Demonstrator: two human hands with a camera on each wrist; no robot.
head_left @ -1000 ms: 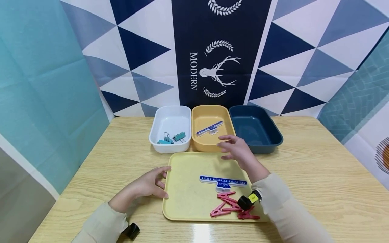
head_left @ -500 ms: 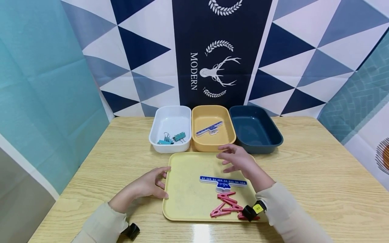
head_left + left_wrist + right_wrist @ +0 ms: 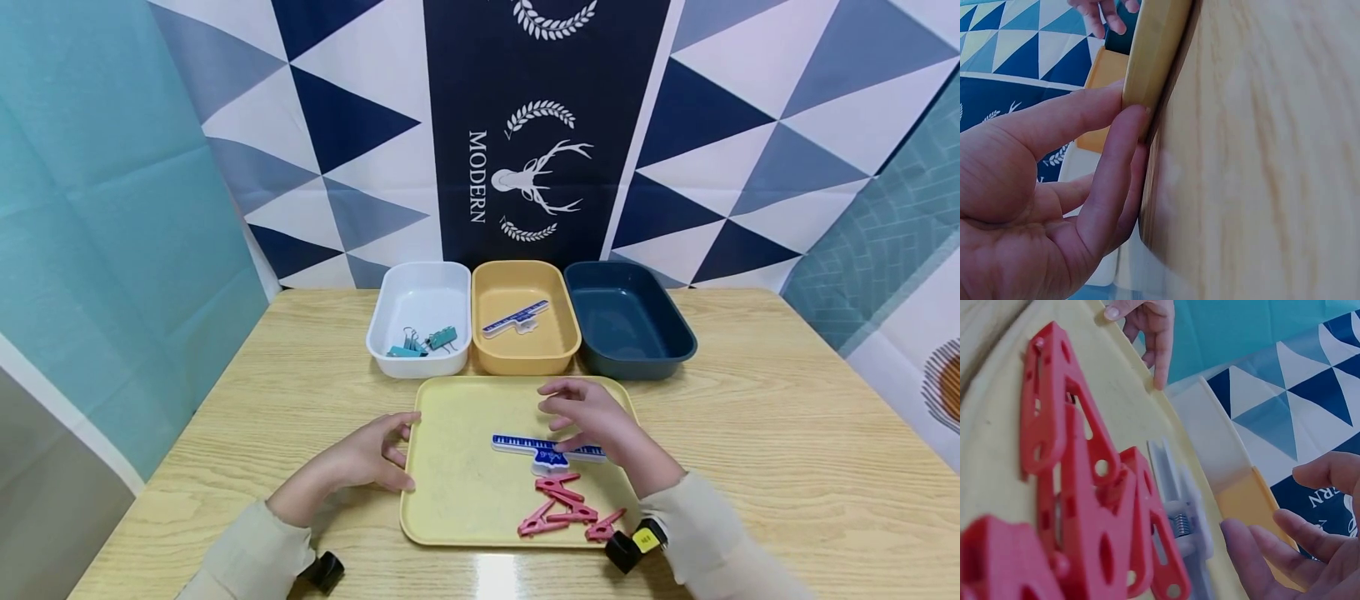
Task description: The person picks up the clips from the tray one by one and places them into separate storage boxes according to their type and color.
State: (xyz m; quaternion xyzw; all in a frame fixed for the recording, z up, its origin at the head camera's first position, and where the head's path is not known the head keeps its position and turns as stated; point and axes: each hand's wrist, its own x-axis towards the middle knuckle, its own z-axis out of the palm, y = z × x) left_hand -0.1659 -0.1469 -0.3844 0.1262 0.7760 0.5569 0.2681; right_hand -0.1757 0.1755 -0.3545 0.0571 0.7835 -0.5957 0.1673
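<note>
My left hand touches the left rim of the yellow tray with its fingertips, the fingers relaxed, as the left wrist view shows close up. Over the tray's right half hovers my right hand, its fingers loosely bent and apart, with nothing between them. It overlaps the right end of a blue and white sheet-music clip printed with piano keys. Just in front of this clip lie several pink clothespins, large in the right wrist view, where the music clip's spring side also shows.
Behind the tray three bins stand side by side. The white bin contains teal binder clips, and the orange bin a second music clip. The dark blue bin is rightmost, below a patterned cloth.
My right hand has moved back from near the orange bin toward the front, down over the music clip. The left hand has stayed at the tray rim.
</note>
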